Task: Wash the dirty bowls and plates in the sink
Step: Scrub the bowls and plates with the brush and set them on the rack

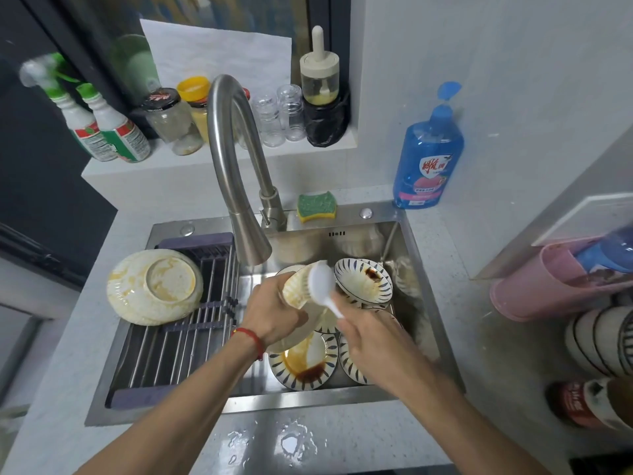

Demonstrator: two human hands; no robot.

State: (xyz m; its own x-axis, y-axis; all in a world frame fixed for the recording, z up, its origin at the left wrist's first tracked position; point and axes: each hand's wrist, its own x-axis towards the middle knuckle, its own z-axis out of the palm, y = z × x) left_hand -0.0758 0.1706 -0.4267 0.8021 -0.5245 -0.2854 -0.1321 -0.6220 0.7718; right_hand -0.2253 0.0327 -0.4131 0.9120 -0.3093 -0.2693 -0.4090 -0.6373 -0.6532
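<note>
Over the steel sink [421, 269], my left hand [274, 311] grips a cream ribbed bowl [297, 286] tilted on its side under the faucet [236, 173]. My right hand [368, 341] holds the handle of a white dish brush [323, 282], whose head lies against the bowl. Below lie several blue-striped plates, one [301, 366] at the front with brown sauce, another [363, 281] at the back right with a dark stain. A stained cream bowl [154, 287] sits upside down on the drying rack [178, 341].
A green-and-yellow sponge [317, 207] sits on the sink's back rim. A blue dish soap bottle [428, 156] stands at the back right. Jars and spray bottles [109, 128] line the ledge. A pink basket [548, 286] and stacked bowls [603, 341] stand right. Water puddles [291, 443] on the near counter.
</note>
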